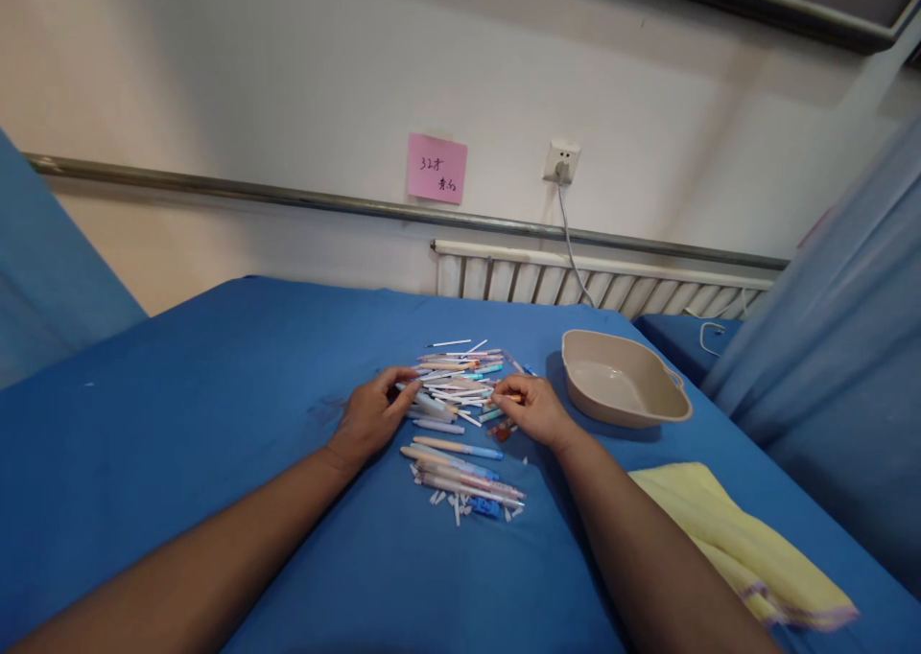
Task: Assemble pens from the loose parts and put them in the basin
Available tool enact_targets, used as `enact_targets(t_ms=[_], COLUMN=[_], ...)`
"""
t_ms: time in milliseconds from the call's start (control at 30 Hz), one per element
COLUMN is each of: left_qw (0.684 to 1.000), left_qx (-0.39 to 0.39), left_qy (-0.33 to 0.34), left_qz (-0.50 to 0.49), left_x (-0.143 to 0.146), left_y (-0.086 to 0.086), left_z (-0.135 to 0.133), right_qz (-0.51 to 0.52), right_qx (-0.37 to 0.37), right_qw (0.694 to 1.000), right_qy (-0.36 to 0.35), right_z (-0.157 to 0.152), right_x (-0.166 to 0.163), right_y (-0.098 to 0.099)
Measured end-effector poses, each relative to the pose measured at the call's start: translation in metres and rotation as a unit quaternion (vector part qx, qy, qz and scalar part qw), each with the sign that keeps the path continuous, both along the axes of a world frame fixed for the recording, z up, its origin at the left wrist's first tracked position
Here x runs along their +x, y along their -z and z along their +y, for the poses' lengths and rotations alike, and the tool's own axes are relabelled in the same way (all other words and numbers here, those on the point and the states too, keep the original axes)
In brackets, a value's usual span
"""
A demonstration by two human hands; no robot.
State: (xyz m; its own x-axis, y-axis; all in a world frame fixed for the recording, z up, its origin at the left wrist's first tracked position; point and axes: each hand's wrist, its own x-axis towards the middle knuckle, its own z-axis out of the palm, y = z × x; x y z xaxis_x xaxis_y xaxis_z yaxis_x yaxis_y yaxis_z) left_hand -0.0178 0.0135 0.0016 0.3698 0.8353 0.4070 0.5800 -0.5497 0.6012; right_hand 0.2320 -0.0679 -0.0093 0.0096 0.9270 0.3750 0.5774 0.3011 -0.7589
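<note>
Left hand (375,409), in the head view, rests at the near-left edge of a loose pile of pen parts (460,385), its thumb and fingers slightly apart around the ends of some barrels; whether it grips one I cannot tell. Right hand (533,409) is at the opposite side of the pile, thumb and fingertips brought together on what looks like a small orange piece (512,399). The pile lies mid-worktop (288,366), thin white sticks and pale barrels crossing each other between the two hands. Nearer the wearer, several pens (460,467) lie roughly side by side, with small white bits (461,508) and a blue piece (484,507) just beyond their near edge.

Judging by this layout, the step in hand is picking out or handling pen pieces with both hands. The next move would seem to call for a light fingertip pinch and a steady left hand, since the sticks overlap and could roll or scatter.

As for writing, a pink note (436,168) on the wall carries handwriting: its upper line starts with "32", while the characters in the lower line are too blurred to read surely. Printing on the barrels is too small to make out, and no brand is legible. Right of the pile stands a beige basin (611,381), with a yellow cloth (720,510) nearer the wearer.
</note>
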Motion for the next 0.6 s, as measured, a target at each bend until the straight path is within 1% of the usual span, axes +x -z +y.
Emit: enact_targets(t_ms=[67, 233, 433, 500, 600], left_qw=[1.0, 0.999, 0.999, 0.999, 0.998], left_qx=[-0.007, -0.029, -0.024, -0.026, -0.032], left_qy=[-0.009, -0.023, -0.025, -0.024, -0.025], left_qz=[-0.011, -0.029, -0.037, -0.04, -0.04], left_x=[0.0, 0.001, 0.001, 0.001, 0.002], left_y=[-0.002, -0.004, -0.002, -0.002, -0.003], left_z=[0.0, -0.001, 0.0, 0.0, 0.0], right_qz=[-0.004, -0.052, 0.033, 0.041, 0.025], right_qx=[0.0, -0.016, -0.044, -0.043, -0.032], right_qw=[1.0, 0.998, 0.998, 0.998, 0.998], right_qy=[-0.003, 0.012, 0.008, 0.02, 0.041], right_z=[-0.001, -0.001, 0.002, 0.002, 0.003], right_x=[-0.002, 0.0, 0.007, 0.009, 0.012], right_y=[-0.001, 0.0, 0.004, 0.005, 0.005])
